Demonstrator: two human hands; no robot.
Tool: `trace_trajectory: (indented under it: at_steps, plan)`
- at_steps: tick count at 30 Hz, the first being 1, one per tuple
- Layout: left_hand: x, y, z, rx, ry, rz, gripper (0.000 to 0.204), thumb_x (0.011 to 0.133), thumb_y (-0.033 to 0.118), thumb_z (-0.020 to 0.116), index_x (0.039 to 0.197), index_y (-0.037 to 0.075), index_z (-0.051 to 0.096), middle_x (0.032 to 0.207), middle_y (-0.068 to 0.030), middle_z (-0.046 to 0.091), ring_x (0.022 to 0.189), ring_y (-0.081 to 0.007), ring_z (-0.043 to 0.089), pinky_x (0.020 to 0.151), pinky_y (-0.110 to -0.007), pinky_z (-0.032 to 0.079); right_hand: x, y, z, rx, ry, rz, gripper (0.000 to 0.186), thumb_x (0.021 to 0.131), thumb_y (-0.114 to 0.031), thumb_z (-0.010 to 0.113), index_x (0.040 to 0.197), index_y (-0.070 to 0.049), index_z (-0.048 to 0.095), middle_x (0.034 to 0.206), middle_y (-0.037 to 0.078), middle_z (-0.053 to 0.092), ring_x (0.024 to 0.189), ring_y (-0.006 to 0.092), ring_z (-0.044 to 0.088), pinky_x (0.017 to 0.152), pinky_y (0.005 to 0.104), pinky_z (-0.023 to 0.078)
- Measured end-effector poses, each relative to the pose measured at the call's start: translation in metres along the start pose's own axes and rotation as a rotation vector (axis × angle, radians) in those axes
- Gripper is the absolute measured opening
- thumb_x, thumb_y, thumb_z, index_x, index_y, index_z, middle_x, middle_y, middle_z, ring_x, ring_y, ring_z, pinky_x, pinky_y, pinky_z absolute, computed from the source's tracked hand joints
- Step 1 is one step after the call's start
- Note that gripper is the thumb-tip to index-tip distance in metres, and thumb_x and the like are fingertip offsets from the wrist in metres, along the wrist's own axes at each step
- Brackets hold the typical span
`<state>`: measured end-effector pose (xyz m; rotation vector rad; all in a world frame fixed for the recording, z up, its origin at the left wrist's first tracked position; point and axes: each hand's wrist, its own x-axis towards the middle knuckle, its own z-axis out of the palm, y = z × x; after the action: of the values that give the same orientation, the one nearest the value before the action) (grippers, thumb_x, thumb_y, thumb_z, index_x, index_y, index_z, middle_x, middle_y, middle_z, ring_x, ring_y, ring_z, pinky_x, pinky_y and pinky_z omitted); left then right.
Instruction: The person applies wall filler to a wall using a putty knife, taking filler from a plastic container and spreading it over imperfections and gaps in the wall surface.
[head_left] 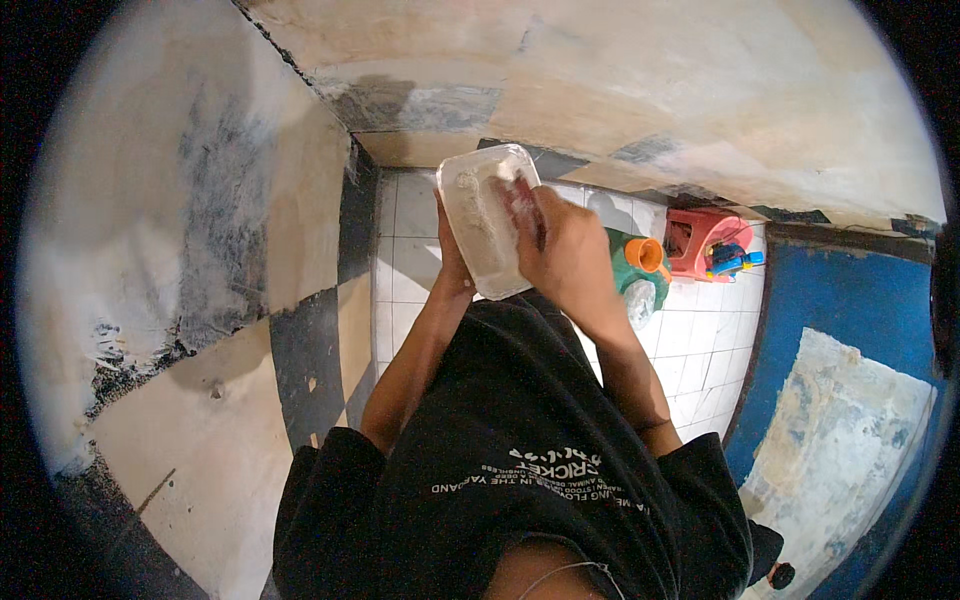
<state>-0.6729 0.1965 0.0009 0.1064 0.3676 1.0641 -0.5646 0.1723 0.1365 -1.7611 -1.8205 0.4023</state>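
Observation:
A clear, rectangular plastic tub [485,255] with whitish, paste-like material inside is held up in front of me, tilted. My left hand [452,247] grips it by its left side, with most of the fingers hidden behind the tub. In my right hand [570,255], the fingers are closed around a dark red tool [522,208], whose upper part is smeared white. The tool reaches into the tub, over the whitish material. Its exact kind cannot be made out, because the hand covers part of it.
Patchy beige-and-dark walls [225,190] stand close at left and ahead. On the white tiled floor [690,345] at right are a pink plastic stool [692,262], an orange dipper [643,254], a green item [622,270] and a blue object [735,262]. A blue door [800,290] is farther right.

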Motion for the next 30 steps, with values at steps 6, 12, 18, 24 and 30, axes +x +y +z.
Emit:
trace_trajectory:
  at_steps: [6, 12, 18, 24, 30]
  plan:
    - [-0.002, -0.009, 0.001, -0.065, -0.106, -0.005, 0.069, 0.088, 0.062, 0.024, 0.134, 0.012, 0.036, 0.13, -0.0097, 0.046, 0.118, -0.0249, 0.046, 0.1, -0.042, 0.039, 0.002, 0.005, 0.005, -0.139, 0.005, -0.021, 0.009, 0.079, -0.008, 0.055, 0.081, 0.0, 0.052, 0.065, 0.022, 0.056, 0.059, 0.0391, 0.057, 0.052, 0.0453, 0.045]
    - [-0.004, -0.017, 0.01, 0.005, -0.07, 0.064, 0.071, 0.087, 0.065, 0.023, 0.135, 0.013, 0.035, 0.131, -0.0087, 0.045, 0.119, -0.0252, 0.046, 0.1, -0.042, 0.037, 0.004, 0.004, -0.002, -0.317, -0.003, 0.001, 0.01, 0.076, -0.006, 0.054, 0.085, -0.003, 0.053, 0.068, 0.018, 0.059, 0.059, 0.0364, 0.059, 0.051, 0.044, 0.047]
    - [-0.001, -0.025, 0.009, -0.127, -0.125, 0.032, 0.065, 0.088, 0.06, 0.031, 0.132, 0.013, 0.038, 0.126, -0.0096, 0.049, 0.115, -0.0271, 0.047, 0.101, -0.043, 0.035, -0.008, 0.003, 0.02, -0.32, -0.021, -0.085, 0.013, 0.078, -0.009, 0.052, 0.09, -0.004, 0.053, 0.066, 0.016, 0.06, 0.051, 0.0349, 0.059, 0.046, 0.0437, 0.047]
    - [-0.004, -0.022, 0.011, -0.015, -0.042, -0.012, 0.08, 0.082, 0.072, 0.02, 0.135, 0.014, 0.034, 0.13, -0.0083, 0.046, 0.117, -0.0249, 0.047, 0.099, -0.042, 0.038, -0.006, 0.002, 0.004, -0.386, -0.113, -0.097, 0.023, 0.07, -0.012, 0.057, 0.09, -0.002, 0.052, 0.066, 0.013, 0.061, 0.052, 0.0318, 0.062, 0.046, 0.0406, 0.049]
    - [0.004, -0.028, -0.002, -0.31, -0.324, 0.012, 0.061, 0.09, 0.055, 0.029, 0.13, 0.011, 0.04, 0.127, -0.0106, 0.048, 0.115, -0.0284, 0.046, 0.101, -0.043, 0.035, 0.002, 0.002, 0.013, -0.459, -0.11, -0.171, 0.021, 0.072, -0.014, 0.058, 0.089, -0.002, 0.054, 0.065, 0.013, 0.061, 0.052, 0.0292, 0.062, 0.045, 0.0382, 0.049]
